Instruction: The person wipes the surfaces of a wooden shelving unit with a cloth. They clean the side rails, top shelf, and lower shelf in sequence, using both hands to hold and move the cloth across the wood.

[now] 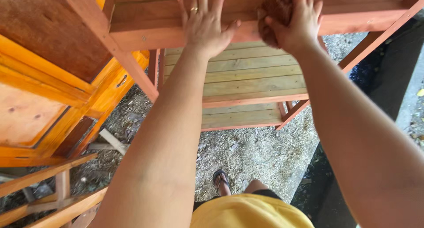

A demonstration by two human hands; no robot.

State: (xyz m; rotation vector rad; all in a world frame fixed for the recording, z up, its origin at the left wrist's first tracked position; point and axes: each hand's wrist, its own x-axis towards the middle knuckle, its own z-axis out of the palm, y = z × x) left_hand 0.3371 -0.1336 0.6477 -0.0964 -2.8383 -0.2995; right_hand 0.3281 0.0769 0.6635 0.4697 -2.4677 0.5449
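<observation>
My left hand lies flat with fingers spread on the top shelf's front rail of a reddish-brown wooden slatted rack. A ring is on one finger. My right hand grips a brown stained wad, a cloth or pad, and presses it against the same front rail farther right. Lower slatted shelves of paler wood show beneath the hands.
An orange-stained wooden cabinet with a metal handle lies to the left. Loose wooden frames sit at lower left. The ground is covered in sawdust and chips. My sandalled foot and yellow garment are below.
</observation>
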